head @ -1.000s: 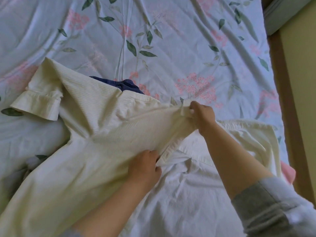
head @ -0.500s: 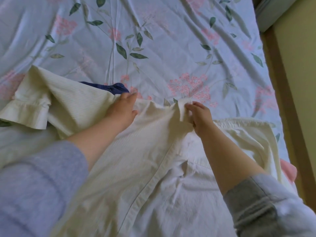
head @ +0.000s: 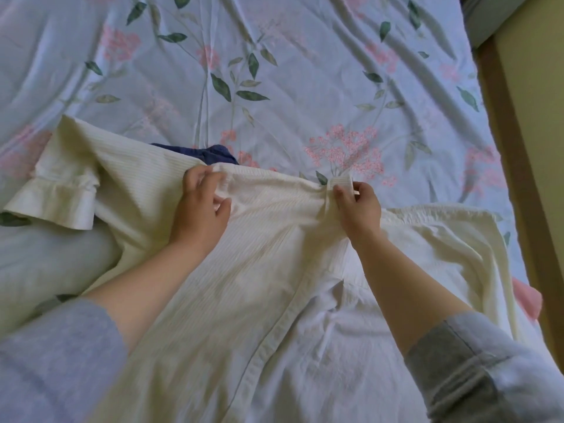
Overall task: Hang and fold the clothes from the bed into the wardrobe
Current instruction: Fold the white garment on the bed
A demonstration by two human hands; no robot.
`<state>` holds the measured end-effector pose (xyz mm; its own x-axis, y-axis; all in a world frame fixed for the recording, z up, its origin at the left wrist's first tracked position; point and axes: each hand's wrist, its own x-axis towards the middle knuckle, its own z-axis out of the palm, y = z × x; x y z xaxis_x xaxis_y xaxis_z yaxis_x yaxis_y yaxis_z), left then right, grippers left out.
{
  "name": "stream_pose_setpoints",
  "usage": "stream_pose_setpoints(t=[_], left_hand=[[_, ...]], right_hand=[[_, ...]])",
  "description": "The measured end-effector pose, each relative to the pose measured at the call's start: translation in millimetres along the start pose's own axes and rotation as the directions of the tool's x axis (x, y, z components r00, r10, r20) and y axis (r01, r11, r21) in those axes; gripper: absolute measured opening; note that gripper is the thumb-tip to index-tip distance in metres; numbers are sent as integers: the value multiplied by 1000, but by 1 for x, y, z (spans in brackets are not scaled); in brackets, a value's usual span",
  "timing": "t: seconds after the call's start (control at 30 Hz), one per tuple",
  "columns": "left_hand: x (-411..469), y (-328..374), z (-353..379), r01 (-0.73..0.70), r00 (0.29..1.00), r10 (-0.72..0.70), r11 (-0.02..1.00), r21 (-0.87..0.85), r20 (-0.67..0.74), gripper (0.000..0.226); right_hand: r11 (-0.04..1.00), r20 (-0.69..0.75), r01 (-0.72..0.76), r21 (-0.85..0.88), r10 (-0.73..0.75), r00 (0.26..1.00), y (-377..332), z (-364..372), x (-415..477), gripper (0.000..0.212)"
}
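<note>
Left hand (head: 200, 209): fingertips (head: 198, 181) curled over the top edge of the shirt (head: 250, 270), thumb below, cloth pinched between them. Right hand (head: 358, 209): fingers (head: 341, 193) pinching the same edge where it bunches into a small ribbed tab. Both are grasping, nothing released.

Between the two grips the edge runs taut, side to side. That's the short axis. The long axis runs from the fingers back toward the person: collar end at the fingertips, body of the shirt under both forearms, hem out of frame at the bottom. The button band (head: 274, 340) follows that line, slanting toward the person from under the right hand.

My read: the next move turns on that held edge. Lift or fold and the whole length trails toward the body. Neither hand is nearer, since both are on it. The left is closer to the sleeve (head: 61, 193), which is splayed outward past the left fingers, cuff flat on the sheet (head: 274, 71). The right is closer to the loose panel spread outward on its side.

Just beyond the left fingertips, navy cloth (head: 213, 153) pokes out from under the shirt edge. Well outside the right forearm, a pink cloth (head: 525, 303) corner sits at the edge by the bed frame (head: 518, 166).

Count: 2 hands, 1 shirt, 1 sleeve clearly visible, 1 navy item (partly hidden), 1 pink item (corner only). No hanger or wardrobe in view.
</note>
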<state>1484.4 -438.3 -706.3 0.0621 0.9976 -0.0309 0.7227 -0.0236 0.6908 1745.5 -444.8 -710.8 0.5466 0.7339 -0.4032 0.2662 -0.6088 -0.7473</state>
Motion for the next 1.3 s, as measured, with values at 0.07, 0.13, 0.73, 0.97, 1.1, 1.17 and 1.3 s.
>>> stream_pose_setpoints(t=[0.07,0.13,0.73,0.97,1.1,1.17,1.3], left_hand=[[-24,-3,-8,9,1000,-9,1000,-9,-9,37],[-48,-1,-12,-29,1000,28,999,19,12,35],[-260,83,-20,128,919,-67,982,-135,390,12],[-371,102,0,157,831,-97,986,-64,548,10],[-423,112,29,161,824,-108,986,-47,556,10],[-443,121,44,152,806,-107,988,-30,582,9],[-467,147,76,120,787,-80,992,-25,612,8]], right_hand=[[998,27,-6,-64,7,1000,2,-6,-9,46],[998,13,5,-67,-4,1000,8,-12,-21,48],[976,-143,-197,90,209,968,132,-138,-291,24],[936,-186,-340,89,351,918,221,-190,-390,20],[913,-164,-397,97,408,898,270,-213,-424,18],[902,-168,-415,117,430,887,292,-225,-435,16],[889,-209,-442,117,458,864,325,-253,-439,22]])
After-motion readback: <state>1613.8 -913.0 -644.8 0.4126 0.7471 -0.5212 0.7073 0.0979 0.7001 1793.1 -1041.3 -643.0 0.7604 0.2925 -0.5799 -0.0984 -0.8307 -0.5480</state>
